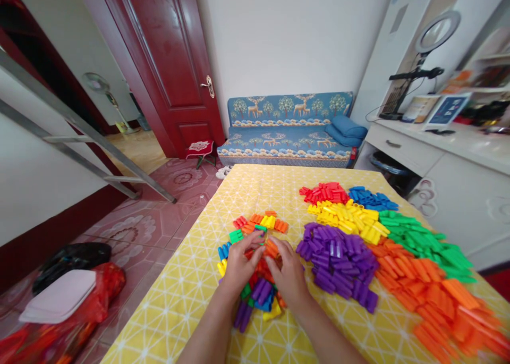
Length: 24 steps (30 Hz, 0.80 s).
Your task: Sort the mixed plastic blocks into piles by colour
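Both hands are over a mixed pile of small coloured plastic pieces [261, 289] on the yellow patterned tablecloth [167, 300]. My left hand [240, 260] has its fingers curved over the pile's left side, near green and red pieces. My right hand [287, 268] is bent around an orange piece [271, 248] at its fingertips, close to the left fingertips. Small rows of orange, yellow, green and blue pieces lie around the far and left sides of the mixed pile. The pieces under the palms are partly hidden.
Sorted heaps of purple [338, 260], yellow [348, 219], red [324, 193], blue [372, 199], green [426, 239] and orange pieces [438, 295] cover the table's right side. A blue sofa [287, 135] stands beyond; bags [71, 263] lie on the floor at left.
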Motion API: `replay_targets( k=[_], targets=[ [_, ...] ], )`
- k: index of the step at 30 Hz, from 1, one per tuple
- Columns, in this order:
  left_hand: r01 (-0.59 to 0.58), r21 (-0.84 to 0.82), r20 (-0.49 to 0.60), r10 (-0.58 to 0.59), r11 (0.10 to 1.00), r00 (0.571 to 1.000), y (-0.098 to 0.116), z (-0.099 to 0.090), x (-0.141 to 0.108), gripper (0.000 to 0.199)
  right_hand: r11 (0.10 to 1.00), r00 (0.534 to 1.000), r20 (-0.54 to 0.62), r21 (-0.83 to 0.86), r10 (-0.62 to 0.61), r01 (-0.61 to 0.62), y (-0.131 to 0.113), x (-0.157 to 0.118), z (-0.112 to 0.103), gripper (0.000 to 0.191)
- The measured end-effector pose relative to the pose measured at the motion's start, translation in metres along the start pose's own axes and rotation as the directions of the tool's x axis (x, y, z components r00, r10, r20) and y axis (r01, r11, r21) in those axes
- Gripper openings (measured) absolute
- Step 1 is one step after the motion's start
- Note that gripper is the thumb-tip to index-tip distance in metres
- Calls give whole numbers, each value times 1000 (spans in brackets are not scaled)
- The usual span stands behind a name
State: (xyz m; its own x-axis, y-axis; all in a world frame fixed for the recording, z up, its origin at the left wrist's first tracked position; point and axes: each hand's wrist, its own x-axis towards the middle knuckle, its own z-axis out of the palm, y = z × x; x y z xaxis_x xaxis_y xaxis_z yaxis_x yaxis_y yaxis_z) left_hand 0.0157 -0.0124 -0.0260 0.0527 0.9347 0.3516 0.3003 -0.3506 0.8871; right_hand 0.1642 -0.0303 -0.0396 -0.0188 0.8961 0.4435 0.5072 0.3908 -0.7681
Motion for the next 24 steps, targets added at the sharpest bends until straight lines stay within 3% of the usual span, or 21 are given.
replay_targets(
  k=[3, 5, 8, 10, 12, 15, 19, 21, 24],
  targets=[
    [15, 0, -75, -15, 1000, 997, 6, -19, 4, 34, 997, 997, -34, -12, 71, -71, 5, -6, -17, 33],
    [49, -2, -147, -49, 999, 988, 4, -38, 8, 34, 997, 997, 12, -23, 79, -79, 6, -16, -31, 28],
    [136, 157, -191, -105, 978, 976, -10, -65, 10, 40, 997, 997, 77, -73, 25, -20, 7, -39, -48, 24],
    [186, 318, -170, -138, 929, 976, -23, -78, 3, 48, 992, 996, 87, -127, -3, 14, 7, -57, -53, 31],
    [195, 404, -120, -159, 894, 980, -34, -83, -10, 58, 986, 993, 116, -169, 4, 16, 8, -73, -52, 50],
    [142, 450, -42, -138, 882, 990, -41, -73, -37, 67, 982, 984, 177, -191, 29, 6, 10, -86, -43, 74],
    [78, 493, -47, -63, 867, 997, -38, -42, -60, 71, 990, 987, 160, -143, 23, 1, 14, -76, -18, 73],
    [59, 421, -15, -58, 905, 998, -36, -30, -56, 69, 996, 987, 160, -89, 17, -3, 13, -62, -5, 71],
    [90, 254, 0, -93, 963, 996, -36, -25, -30, 60, 1000, 988, 157, -6, 3, -2, 9, -39, 13, 70]
  ],
)
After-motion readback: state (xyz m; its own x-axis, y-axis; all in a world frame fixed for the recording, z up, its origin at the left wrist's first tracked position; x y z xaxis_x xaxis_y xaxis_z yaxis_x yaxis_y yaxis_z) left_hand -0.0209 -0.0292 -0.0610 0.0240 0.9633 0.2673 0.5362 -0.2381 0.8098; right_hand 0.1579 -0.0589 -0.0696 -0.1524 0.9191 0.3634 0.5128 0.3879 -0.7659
